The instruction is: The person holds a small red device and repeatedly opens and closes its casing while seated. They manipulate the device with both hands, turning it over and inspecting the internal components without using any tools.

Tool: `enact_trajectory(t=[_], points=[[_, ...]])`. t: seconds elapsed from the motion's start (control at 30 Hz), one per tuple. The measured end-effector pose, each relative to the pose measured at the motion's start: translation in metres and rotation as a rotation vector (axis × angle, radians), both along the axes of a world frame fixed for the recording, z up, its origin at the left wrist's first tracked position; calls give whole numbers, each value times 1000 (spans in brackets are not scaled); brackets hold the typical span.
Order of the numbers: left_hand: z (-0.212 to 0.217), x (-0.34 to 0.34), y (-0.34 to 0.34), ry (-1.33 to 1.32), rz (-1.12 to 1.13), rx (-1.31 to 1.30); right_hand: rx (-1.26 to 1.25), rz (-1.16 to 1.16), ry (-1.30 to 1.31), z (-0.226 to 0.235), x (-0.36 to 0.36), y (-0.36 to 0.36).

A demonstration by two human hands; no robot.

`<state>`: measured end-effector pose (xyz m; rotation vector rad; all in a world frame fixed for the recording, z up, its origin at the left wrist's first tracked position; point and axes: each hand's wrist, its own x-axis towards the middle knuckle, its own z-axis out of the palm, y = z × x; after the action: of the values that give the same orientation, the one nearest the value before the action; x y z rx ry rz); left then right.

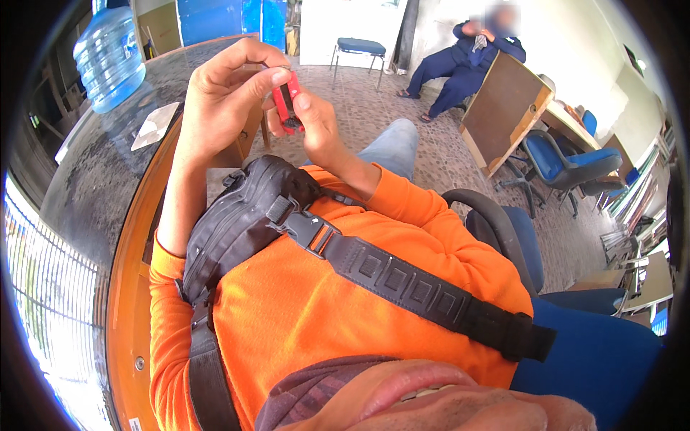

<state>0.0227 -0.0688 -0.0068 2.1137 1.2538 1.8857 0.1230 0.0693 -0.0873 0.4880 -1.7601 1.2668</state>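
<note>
A small red oblong object (282, 104) with a dark strip along its middle is held up between my two hands, above the black chest bag. Its exact kind I cannot make out. My left hand (233, 90) pinches its upper end between thumb and bent forefinger. A thin dark piece shows by that forefinger. From the other side, my right hand (320, 129) grips the lower part with thumb and fingers. Some dark bits show at the object's lower end, close to the right thumb. Part of the object is covered by my fingers.
On my left runs a dark-topped wooden desk (90, 169) with a large blue water bottle (108, 61) and a pale flat piece (154, 126). A black bag (248, 208) is strapped over my orange top. Ahead are a stool (359, 47), a seated person (463, 61) and blue office chairs (568, 158).
</note>
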Motion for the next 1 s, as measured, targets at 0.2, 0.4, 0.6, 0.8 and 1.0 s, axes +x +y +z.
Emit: enact_trajectory(t=[0.2, 0.4, 0.6, 0.8, 1.0], points=[[-2, -2, 17, -44, -159, -161, 1, -79, 73, -8, -2, 12], [-1, -3, 33, -10, -230, -96, 33, -214, 100, -8, 6, 22], [-1, -16, 55, 238, -13, 243, 33, -255, 66, -4, 11, 28], [1, -4, 51, 204, 54, 129, -42, -293, 79, -3, 13, 29], [-2, -8, 52, 156, 12, 28, -51, -274, 42, -6, 12, 31]])
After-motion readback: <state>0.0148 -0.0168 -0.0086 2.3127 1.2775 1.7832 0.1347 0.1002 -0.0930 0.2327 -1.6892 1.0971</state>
